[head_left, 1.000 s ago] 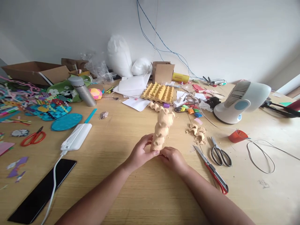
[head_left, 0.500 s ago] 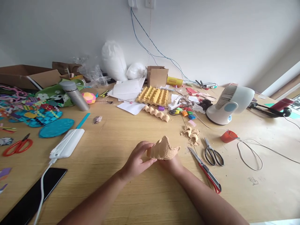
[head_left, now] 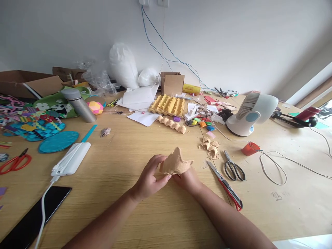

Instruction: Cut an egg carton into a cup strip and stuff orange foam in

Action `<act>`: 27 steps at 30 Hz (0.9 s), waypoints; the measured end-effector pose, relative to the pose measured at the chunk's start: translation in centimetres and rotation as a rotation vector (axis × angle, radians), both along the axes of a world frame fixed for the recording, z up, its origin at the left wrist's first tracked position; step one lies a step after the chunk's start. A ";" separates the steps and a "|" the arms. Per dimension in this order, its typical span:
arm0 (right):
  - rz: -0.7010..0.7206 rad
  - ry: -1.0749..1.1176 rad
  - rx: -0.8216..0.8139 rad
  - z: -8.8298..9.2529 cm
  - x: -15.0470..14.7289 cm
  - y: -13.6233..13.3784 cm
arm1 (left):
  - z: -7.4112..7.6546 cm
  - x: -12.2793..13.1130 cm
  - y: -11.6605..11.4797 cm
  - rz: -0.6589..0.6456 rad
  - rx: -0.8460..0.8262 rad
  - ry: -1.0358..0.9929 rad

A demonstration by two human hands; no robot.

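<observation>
A tan piece of egg carton [head_left: 176,163], with a pointed peak and torn edge, is held above the table between both hands. My left hand [head_left: 153,176] grips its left end, thumb below and fingers behind. My right hand [head_left: 188,180] holds it from underneath on the right; the carton hides some of its fingers. To the right lie a red utility knife [head_left: 227,186] with its blade out and black-handled scissors [head_left: 233,167]. Cut carton scraps [head_left: 209,147] with crumbs sit just beyond them.
A yellow egg tray [head_left: 167,105] and a tan carton strip [head_left: 171,124] lie farther back. At right stand a white fan [head_left: 250,114] and an orange cup [head_left: 250,148]. At left are a power bank [head_left: 71,159], black tablet-like slab [head_left: 36,216], red scissors [head_left: 16,162] and grey bottle [head_left: 79,105].
The carton piece has tilted and turned slightly in my hands, showing more of its smooth side. The whole view has shifted a little, so the table items sit slightly farther left.
</observation>
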State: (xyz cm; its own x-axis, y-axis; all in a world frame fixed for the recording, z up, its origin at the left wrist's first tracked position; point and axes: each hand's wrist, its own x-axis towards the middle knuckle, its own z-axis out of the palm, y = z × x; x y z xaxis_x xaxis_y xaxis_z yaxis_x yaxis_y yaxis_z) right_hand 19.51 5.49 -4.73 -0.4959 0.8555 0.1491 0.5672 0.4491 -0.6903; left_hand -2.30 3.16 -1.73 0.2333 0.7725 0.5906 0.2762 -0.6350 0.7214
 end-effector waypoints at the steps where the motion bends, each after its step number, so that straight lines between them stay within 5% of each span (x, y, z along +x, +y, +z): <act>1: -0.007 -0.042 0.046 0.0 -0.1 -0.1 | -0.1 0.0 -0.1 -0.005 -0.023 -0.025; 5: -0.038 -0.202 0.165 1.1 -0.5 -0.7 | -0.5 -0.2 -0.3 -0.017 -0.090 -0.079; 9: -0.209 -0.265 0.163 4.5 0.3 -1.0 | -0.7 -0.8 0.3 0.173 0.025 -0.036; 13: -0.469 -0.373 0.137 8.9 4.8 -0.3 | -0.2 -1.3 1.1 0.309 0.176 0.024; 16: -0.725 -0.611 0.055 10.5 10.2 0.4 | 0.3 -1.4 1.3 0.365 0.210 0.051; 19: -0.887 -0.810 -0.102 9.7 15.5 0.5 | 0.6 -1.3 1.3 0.397 0.219 0.062; 23: -0.919 -0.890 -0.281 7.0 20.2 -0.2 | 0.8 -1.1 1.1 0.408 0.207 0.079; 27: -0.970 -0.821 -0.206 4.9 22.1 -0.5 | 0.3 -1.1 1.0 0.375 0.097 0.012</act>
